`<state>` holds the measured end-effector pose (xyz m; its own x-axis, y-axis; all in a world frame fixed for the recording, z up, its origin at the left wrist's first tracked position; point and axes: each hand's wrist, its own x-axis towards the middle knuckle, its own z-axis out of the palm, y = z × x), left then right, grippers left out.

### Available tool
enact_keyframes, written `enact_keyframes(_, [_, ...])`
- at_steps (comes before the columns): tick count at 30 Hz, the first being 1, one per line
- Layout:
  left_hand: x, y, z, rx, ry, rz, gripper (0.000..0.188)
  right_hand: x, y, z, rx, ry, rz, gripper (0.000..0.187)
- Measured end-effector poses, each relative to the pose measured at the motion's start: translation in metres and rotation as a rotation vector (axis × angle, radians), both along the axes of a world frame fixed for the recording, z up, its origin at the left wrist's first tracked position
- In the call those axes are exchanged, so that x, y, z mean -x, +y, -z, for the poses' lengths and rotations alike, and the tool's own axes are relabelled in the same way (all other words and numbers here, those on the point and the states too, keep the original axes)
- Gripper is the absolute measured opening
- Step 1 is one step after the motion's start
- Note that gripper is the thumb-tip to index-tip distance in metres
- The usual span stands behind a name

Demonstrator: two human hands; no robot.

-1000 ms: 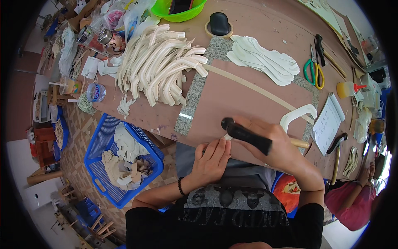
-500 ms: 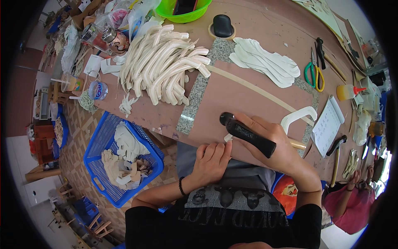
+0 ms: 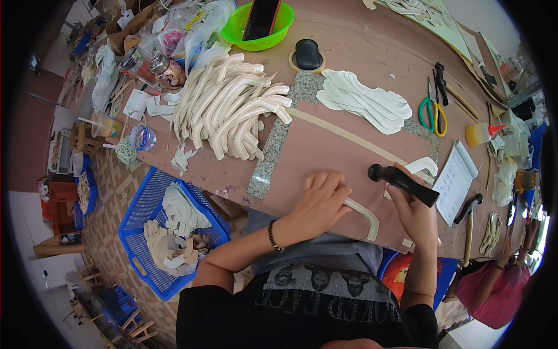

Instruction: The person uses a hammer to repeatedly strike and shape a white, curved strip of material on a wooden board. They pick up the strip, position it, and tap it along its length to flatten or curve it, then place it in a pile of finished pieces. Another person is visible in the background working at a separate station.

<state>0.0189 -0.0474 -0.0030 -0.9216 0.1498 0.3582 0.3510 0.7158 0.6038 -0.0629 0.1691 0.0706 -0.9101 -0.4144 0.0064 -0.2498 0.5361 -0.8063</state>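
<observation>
My left hand (image 3: 322, 200) is over the tabletop with its fingers curled. Its fingertips close on one end of a narrow cream strip (image 3: 370, 220), whose far end bends toward me. To the right, my right hand (image 3: 415, 218) grips a hammer (image 3: 405, 184). The black head points left, and my hand mostly hides the handle. Beyond the hammer lies another white curved strip (image 3: 423, 166), partly covered by the head. A large heap of similar cream strips (image 3: 224, 110) sits at the far left of the work area. White flat shaped pieces (image 3: 366, 102) are stacked at the back.
A blue basket (image 3: 131, 232) of scraps stands at the left below the table edge. Scissors (image 3: 433, 110), a notepad (image 3: 456, 183), a glue bottle (image 3: 479, 134) and another hammer (image 3: 469, 218) lie on the right. A green bowl (image 3: 261, 43) is at the back. Another person (image 3: 491, 291) sits far right.
My right hand has moved right with the hammer, away from my left hand. My left hand has moved forward and right, and the curved strip now shows beside its fingertips.
</observation>
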Motion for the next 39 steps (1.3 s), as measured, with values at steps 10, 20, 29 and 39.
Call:
enact_keyframes(10, [0.012, -0.120, -0.039, -0.308, -0.197, -0.225, 0.012, -0.011, 0.045, 0.031, 0.224, -0.044, 0.263, 0.042])
enact_keyframes(20, [0.058, -0.043, -0.021, 0.357, 0.131, 0.138, 0.029, -0.010, 0.060, 0.040, 0.234, 0.032, 0.279, 0.042])
enact_keyframes(29, [0.084, 0.062, 0.002, 0.463, 0.269, 0.453, 0.031, -0.032, 0.090, 0.032, 0.190, 0.059, 0.434, 0.045])
enact_keyframes(39, [0.028, 0.036, -0.012, 0.109, -0.142, 0.098, 0.019, -0.024, 0.053, -0.002, -0.035, 0.034, 0.061, 0.043])
